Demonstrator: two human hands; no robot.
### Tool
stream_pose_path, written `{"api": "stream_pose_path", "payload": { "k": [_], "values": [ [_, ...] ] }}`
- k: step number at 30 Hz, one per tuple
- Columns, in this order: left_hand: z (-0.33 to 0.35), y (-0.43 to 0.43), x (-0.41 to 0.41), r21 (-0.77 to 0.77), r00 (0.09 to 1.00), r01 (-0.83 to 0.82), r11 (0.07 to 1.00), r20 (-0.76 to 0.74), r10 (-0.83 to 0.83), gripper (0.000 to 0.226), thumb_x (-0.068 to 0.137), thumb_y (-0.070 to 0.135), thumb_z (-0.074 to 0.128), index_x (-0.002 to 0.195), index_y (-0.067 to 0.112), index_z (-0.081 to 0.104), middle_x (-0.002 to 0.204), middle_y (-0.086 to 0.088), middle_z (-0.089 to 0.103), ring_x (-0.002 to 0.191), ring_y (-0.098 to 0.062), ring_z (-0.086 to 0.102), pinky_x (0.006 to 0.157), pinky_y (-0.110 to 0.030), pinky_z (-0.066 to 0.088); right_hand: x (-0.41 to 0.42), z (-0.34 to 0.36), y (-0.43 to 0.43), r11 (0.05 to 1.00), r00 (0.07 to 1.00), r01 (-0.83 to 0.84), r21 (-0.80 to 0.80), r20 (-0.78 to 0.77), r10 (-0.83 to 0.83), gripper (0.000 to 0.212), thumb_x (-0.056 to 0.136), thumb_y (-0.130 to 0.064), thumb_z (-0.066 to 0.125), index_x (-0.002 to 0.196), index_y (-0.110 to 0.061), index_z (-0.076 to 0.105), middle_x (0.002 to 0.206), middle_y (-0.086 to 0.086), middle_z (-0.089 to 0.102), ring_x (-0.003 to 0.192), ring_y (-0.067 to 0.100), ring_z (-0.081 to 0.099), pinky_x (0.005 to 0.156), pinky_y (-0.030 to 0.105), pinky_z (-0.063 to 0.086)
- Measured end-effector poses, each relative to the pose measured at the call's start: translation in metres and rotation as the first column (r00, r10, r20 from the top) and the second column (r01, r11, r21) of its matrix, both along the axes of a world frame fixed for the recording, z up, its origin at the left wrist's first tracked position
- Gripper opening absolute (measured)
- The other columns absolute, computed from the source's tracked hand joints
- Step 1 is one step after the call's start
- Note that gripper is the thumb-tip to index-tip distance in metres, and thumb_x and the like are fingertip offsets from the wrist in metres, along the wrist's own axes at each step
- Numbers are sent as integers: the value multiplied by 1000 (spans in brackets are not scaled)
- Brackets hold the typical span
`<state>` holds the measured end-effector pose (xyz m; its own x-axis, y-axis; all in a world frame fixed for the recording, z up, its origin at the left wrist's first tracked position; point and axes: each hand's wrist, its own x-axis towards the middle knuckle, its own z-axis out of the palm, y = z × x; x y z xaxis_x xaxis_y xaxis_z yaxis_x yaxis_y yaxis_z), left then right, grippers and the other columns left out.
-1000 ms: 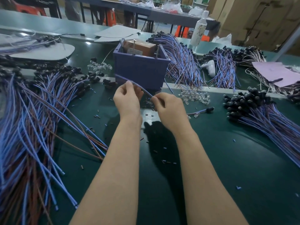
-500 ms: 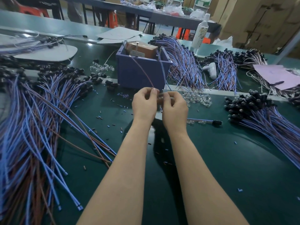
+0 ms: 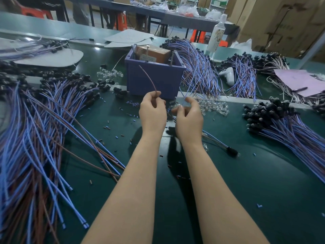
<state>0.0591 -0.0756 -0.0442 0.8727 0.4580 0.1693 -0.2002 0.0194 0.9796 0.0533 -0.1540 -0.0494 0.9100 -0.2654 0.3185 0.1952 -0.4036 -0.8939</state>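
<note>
Above the dark green table, my left hand (image 3: 152, 111) pinches a thin brown wire (image 3: 149, 78) that curves up and to the left. A hand's width to the right, my right hand (image 3: 189, 115) pinches a blue wire (image 3: 189, 85) that rises toward the purple box (image 3: 156, 77). What joins the two wires between the hands is hidden by my fingers. A finished wire pair with a black cap (image 3: 231, 151) lies on the table right of my right wrist.
A big fan of blue and brown wires (image 3: 31, 138) covers the left side. Capped wire bundles (image 3: 281, 124) lie at the right and behind the box. Clear LED bulbs (image 3: 213, 106) are heaped by the box. Small cut insulation bits litter the table.
My hands were pressed together over the wire ends and have drawn a little apart. The brown and blue wires now spread out, one in each hand.
</note>
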Motion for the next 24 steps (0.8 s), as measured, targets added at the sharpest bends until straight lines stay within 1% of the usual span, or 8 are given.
{"api": "stream_pose_path", "payload": {
  "k": [4,7,8,10,14,18,21,24],
  "values": [
    [-1,-4,-3,186,993,-84,979,92,68,14,98,12,44,105,17,55,70,8,60,66,-11,59,64,-14,45,1,-1,1,999,999,45,-27,14,-44,17,95,-9,48,109,-7,57,92,7,70,87,22,62,71,18,37],
    [0,-7,-4,269,987,-111,957,142,74,16,98,13,45,110,12,57,73,3,62,72,-22,62,71,-29,49,2,-2,1,997,997,78,-16,26,-77,10,96,-12,48,102,-8,55,91,11,69,85,25,61,68,20,35],
    [0,-7,-4,289,986,-111,951,154,68,17,98,13,45,111,11,57,75,1,63,73,-22,62,72,-31,49,2,-3,1,996,996,84,-12,27,-84,9,96,-12,47,101,-9,54,90,12,69,84,25,61,67,21,35],
    [-1,-8,-3,289,985,-113,951,155,70,18,98,13,46,112,10,56,79,1,63,73,-20,61,71,-29,49,1,-4,2,997,996,80,-1,34,-79,11,95,-10,47,104,-9,52,88,11,69,81,24,61,66,20,34],
    [-5,-3,1,201,994,-95,975,67,83,24,97,11,46,120,8,52,79,5,60,72,-12,58,66,-14,41,-1,-3,4,999,997,50,-18,55,-49,27,94,-4,45,120,-10,49,89,9,68,78,20,57,66,18,32],
    [-6,-3,2,198,997,-74,977,51,65,34,98,11,46,132,9,46,78,6,59,68,1,55,63,-3,39,-2,-4,4,997,998,33,-63,62,-29,37,93,-4,46,129,-13,47,91,10,67,83,25,59,70,22,34],
    [-6,-3,2,232,996,-70,970,62,56,39,97,11,46,137,11,44,81,2,61,70,-2,56,65,-5,39,-2,-5,4,997,998,25,-79,53,-21,41,92,-4,47,131,-15,49,88,6,64,84,26,58,71,23,35],
    [-7,-2,3,245,996,-78,966,65,64,41,97,10,47,138,10,44,82,1,61,77,-12,57,70,-9,38,-2,-5,4,995,999,19,-99,46,-14,40,93,-5,46,131,-16,50,97,12,67,86,27,60,69,19,34]
  ]
}}
